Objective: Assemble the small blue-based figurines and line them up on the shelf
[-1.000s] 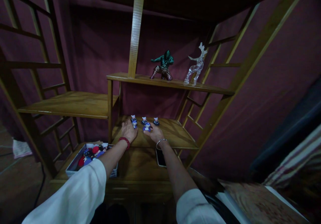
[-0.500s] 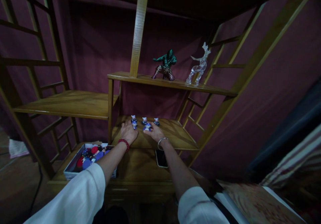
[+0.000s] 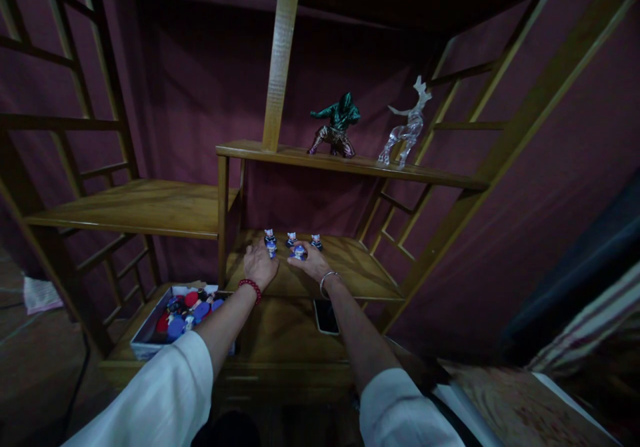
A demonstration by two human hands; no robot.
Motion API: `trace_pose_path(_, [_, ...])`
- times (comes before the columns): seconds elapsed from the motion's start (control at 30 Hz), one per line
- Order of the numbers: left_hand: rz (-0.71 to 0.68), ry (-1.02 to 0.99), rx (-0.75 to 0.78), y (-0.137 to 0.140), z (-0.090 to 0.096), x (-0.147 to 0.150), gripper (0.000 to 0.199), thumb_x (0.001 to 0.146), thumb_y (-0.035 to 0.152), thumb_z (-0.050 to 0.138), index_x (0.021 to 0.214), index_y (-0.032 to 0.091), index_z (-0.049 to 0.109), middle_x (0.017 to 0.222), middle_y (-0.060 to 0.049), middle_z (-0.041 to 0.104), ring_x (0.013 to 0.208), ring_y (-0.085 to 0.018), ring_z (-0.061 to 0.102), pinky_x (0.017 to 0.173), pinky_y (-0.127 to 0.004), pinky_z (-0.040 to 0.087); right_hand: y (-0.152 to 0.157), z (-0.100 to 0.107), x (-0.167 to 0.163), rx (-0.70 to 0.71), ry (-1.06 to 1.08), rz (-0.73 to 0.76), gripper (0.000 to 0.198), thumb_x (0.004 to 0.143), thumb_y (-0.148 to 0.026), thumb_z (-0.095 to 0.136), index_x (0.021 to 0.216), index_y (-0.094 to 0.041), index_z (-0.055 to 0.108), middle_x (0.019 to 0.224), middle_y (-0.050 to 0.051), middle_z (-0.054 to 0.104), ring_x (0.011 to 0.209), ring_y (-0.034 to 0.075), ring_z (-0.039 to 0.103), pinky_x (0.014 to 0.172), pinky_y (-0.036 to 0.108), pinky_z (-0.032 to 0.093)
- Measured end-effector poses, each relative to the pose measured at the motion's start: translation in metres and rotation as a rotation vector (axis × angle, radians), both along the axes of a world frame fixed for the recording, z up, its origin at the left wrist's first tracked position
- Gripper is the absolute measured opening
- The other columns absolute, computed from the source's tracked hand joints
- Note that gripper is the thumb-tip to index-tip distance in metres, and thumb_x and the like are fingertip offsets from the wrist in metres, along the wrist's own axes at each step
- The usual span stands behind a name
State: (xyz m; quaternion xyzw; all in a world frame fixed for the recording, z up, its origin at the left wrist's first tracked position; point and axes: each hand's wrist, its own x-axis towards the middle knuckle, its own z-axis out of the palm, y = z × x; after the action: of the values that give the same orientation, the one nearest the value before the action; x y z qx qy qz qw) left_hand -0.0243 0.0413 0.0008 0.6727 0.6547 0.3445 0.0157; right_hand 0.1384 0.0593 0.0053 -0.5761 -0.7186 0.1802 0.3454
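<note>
Grasping a purple figurine [image 3: 299, 253] between thumb and fingers, a person's right hand [image 3: 314, 263] is reaching over the middle of the lower shelf [image 3: 345, 277]. The left hand [image 3: 260, 265] is gripping a second purple figurine [image 3: 271, 250] toward the left end of the lower shelf, thumb and fingers bending around it; whether either piece is touching the wood, one cannot tell. A silver bangle [image 3: 327, 280] is circling the right wrist, and a red bead bracelet [image 3: 253, 287] is ringing the left. Just beyond the hands, three small dark-based figurines [image 3: 291, 239] are standing in a row toward the back of the lower shelf. Below its front edge, a dark-screened phone [image 3: 327, 317] is lying beside the right forearm. Below and to the left of the lower shelf, an open box [image 3: 145, 351] is holding a jumble of red, blue and dark pieces [image 3: 193, 310]. Above the lower shelf, a hooded green statue [image 3: 337, 123] is crouching on the upper shelf [image 3: 370, 169], where a transparent deer [image 3: 407, 127] is standing to its right.
</note>
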Motion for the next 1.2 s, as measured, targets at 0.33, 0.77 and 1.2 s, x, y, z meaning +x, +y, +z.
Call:
trace_pose_path(0.33, [-0.015,-0.007,0.0,-0.0017,0.0011,0.0001,0.052,0.071,0.027,0.05,0.12,0.011,0.04,0.114,-0.013,0.056,0.108,-0.023,0.046,0.092,-0.032,0.03,-0.0018,0.001,-0.0006,-0.004,-0.032,-0.023,0.049,0.06,-0.037,0.069,0.106,-0.027,0.053,0.095,0.001,0.06,0.083,0.016,0.057,0.079,0.03,0.043])
trace_pose_path(0.77, [-0.02,-0.001,0.006,-0.0041,0.0044,-0.0012,0.051,0.07,0.026,0.05,0.119,0.013,0.042,0.117,-0.011,0.054,0.106,-0.024,0.048,0.089,-0.032,0.034,-0.0077,-0.0002,0.004,0.027,-0.115,-0.022,0.068,0.06,-0.042,0.067,0.121,-0.023,0.045,0.099,0.006,0.054,0.085,0.016,0.053,0.083,0.031,0.041])
trace_pose_path(1.2, [-0.011,-0.007,0.011,-0.0028,0.004,-0.0007,0.053,0.07,0.026,0.049,0.121,0.011,0.042,0.113,-0.011,0.057,0.101,-0.023,0.05,0.088,-0.031,0.034,-0.0047,-0.004,0.0055,0.025,-0.045,0.039,0.063,0.062,-0.034,0.068,0.12,-0.028,0.045,0.1,0.001,0.06,0.091,0.016,0.056,0.084,0.029,0.042])
